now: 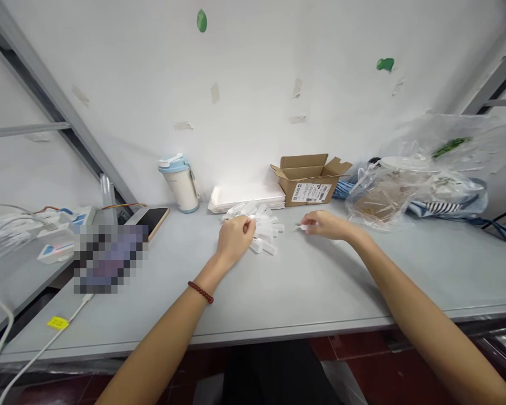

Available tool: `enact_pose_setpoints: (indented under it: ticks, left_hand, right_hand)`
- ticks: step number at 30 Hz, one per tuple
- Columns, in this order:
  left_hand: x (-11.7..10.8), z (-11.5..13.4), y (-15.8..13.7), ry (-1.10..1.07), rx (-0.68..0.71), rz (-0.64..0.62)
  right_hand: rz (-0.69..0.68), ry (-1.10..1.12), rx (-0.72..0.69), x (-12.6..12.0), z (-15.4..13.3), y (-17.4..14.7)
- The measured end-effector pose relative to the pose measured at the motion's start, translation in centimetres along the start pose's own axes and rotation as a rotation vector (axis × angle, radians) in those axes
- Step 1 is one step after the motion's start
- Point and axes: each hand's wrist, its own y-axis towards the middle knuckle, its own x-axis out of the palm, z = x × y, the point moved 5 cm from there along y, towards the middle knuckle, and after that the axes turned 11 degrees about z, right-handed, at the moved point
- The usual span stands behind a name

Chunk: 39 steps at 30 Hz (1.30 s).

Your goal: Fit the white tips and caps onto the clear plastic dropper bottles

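My left hand (235, 236), with a dark red beaded bracelet (200, 292) at its wrist, is closed over the left side of a heap of small translucent white plastic pieces (267, 229). Its thumb and forefinger are pressed together; what they hold, if anything, is too small to make out. To the right of the heap, my right hand (322, 224) pinches a small white plastic piece (303, 227) just over the grey tabletop (295, 287). A thin pale tip of that piece points left, towards the heap. The exact kind of the pieces does not show.
Behind the heap lie stacked white sheets or trays (248, 197), beside an open cardboard box (310, 185). A lidded cup (181, 185) stands left of them. Clear plastic bags (388, 194) fill the right back. Further left are a phone (155, 219) and a white cable (46, 343).
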Motion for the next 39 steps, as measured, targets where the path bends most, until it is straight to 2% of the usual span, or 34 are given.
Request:
enact_pose_setpoints:
  ticks: [4, 7, 13, 19, 21, 25, 28, 30, 39]
  left_hand:
    - [0.1, 2.0, -0.9, -0.05, 0.18, 0.082]
    - [0.3, 2.0, -1.1, -0.07, 0.178, 0.073]
    - [0.8, 1.1, -0.7, -0.198, -0.006, -0.02]
    - [1.4, 1.5, -0.9, -0.287, -0.024, -0.13]
    - [1.6, 1.3, -0.9, -0.329, -0.071, -0.16]
    - [2.1, 0.7, -0.8, -0.542, -0.289, -0.197]
    - [2.4, 0.3, -1.0, -0.709, -0.472, -0.258]
    - [2.5, 0.2, -1.1, -0.786, -0.541, -0.286]
    - [2.5, 0.6, -1.3, -0.922, -0.612, -0.347]
  right_hand:
    - [0.18, 0.182, -0.109, -0.1, -2.5, -0.1]
    - [0.239, 0.299, -0.153, 0.0, -4.3, -0.4]
    - [0.284, 0.365, -0.2, 0.6, -6.2, -1.0]
    - [0.267, 0.401, -0.207, 0.7, -6.9, -1.3]
    - [0.286, 0.41, -0.208, 0.6, -6.9, -1.3]
    - [0.295, 0.452, -0.211, 0.4, -7.1, -1.4]
    - [0.251, 0.517, -0.22, 0.6, -7.4, -1.5]
    - [0.225, 0.556, -0.218, 0.7, -7.6, -1.6]
    - [0.18, 0.645, -0.202, 0.7, -8.1, -1.9]
